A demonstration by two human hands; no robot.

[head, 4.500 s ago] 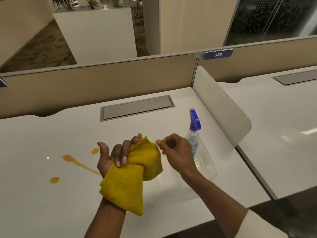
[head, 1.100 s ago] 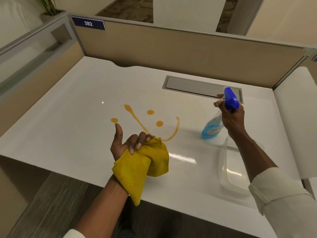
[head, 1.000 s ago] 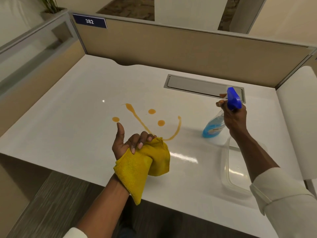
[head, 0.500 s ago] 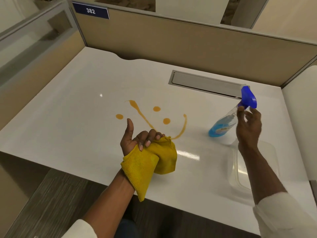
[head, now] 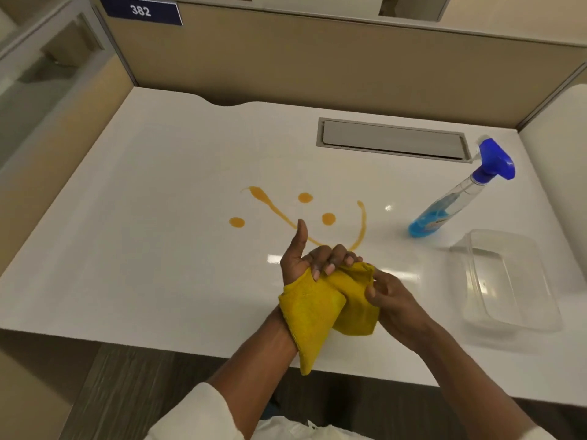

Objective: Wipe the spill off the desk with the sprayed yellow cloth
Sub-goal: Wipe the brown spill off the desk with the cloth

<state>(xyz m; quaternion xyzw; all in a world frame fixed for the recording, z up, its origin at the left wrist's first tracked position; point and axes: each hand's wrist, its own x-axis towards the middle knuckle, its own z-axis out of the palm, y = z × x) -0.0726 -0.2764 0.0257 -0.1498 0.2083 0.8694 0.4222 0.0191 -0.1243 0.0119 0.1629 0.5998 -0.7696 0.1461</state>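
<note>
Fingers of your left hand (head: 306,260) curled over the yellow cloth (head: 320,309), thumb raised; your right hand (head: 389,296) pinched its far fold. Both hovered over the desk (head: 133,249), just short of the orange spill (head: 305,214). Right of that stood the spray bottle (head: 457,198).

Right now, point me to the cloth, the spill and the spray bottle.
cloth (head: 313,308), head view, on the folded front face.
spill (head: 328,218), head view, on a round drop near the streaks.
spray bottle (head: 427,222), head view, on the blue liquid at its base.
</note>
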